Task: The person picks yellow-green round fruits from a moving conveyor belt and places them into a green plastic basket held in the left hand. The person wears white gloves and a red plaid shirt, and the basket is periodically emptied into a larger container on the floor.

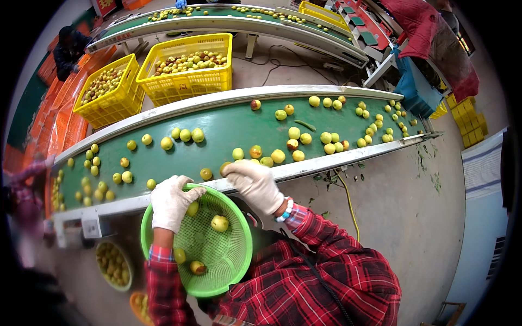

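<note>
My left hand (173, 203), in a white work glove, is over the upper left rim of a green mesh plastic basket (244, 244); a yellow-green fruit shows just below its fingers. Several fruits lie in the basket, among them a yellow one (220, 223) and a partly brown one (197, 267). My right hand (255, 183), gloved too, reaches over the near rail of a green conveyor belt (228, 122). Its curled fingers touch a brownish fruit (224, 168), partly hidden by them. Small green and reddish jujube-like fruits are scattered along the belt.
Beyond the belt stand two yellow crates of fruit (187, 81) (110, 110) and a second conveyor (228, 22). Fruit fills a round basket (129, 281) on the floor at lower left. A yellow cable (348, 199) lies right. People are at the left and upper right.
</note>
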Available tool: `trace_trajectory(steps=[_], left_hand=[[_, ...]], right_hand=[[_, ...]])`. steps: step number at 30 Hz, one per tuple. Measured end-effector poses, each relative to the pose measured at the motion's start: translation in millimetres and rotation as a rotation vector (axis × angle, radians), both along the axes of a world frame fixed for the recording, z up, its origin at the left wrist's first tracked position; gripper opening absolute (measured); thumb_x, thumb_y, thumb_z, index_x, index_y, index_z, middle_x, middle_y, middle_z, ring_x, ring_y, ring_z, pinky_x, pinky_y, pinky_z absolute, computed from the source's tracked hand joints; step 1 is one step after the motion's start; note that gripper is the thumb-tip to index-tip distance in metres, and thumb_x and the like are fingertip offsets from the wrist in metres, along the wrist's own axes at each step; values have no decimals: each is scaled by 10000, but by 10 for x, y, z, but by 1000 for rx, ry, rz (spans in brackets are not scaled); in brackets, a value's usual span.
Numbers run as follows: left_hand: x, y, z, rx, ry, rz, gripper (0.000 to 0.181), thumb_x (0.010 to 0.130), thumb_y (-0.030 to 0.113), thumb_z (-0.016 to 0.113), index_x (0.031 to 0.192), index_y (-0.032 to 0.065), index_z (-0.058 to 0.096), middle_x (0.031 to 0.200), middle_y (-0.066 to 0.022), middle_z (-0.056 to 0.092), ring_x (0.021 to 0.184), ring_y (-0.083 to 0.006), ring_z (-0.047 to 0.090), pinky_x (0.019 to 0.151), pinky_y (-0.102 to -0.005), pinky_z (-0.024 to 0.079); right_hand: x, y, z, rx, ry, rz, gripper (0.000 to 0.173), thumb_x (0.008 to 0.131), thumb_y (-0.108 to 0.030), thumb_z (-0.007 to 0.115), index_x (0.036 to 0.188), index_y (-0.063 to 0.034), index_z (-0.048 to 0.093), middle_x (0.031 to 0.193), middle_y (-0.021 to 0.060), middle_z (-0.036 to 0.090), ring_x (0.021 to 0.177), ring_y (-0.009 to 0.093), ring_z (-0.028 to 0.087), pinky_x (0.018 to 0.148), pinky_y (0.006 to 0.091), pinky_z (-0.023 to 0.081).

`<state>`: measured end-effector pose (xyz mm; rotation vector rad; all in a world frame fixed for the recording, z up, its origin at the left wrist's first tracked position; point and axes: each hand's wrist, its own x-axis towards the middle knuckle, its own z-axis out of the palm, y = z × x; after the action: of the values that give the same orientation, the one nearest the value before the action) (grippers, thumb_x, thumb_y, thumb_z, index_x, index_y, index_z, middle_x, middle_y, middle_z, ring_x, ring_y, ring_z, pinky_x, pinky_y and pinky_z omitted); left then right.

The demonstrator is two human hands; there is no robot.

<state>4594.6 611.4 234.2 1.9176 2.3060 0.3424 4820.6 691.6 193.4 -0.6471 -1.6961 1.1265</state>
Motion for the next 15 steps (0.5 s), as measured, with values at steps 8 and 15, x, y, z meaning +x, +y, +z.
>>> trace_trajectory(steps=[8,15], left_hand=[[210,82,-51,50,27,-26,467,753,561,815,921,128,769,835,-76,699,842,-298,690,766,-433,542],[391,121,-6,28,55,-27,364,767,436,829,928,115,769,865,-85,713,865,-305,696,763,-425,546]], right_hand=[[640,289,-879,423,-411,-397,65,859,-89,696,913,-125,688,862,73,673,749,308,664,668,426,549],[518,324,-884,541,-563,-418,62,826,-148,706,833,-150,645,785,27,616,692,282,637,583,430,502]])
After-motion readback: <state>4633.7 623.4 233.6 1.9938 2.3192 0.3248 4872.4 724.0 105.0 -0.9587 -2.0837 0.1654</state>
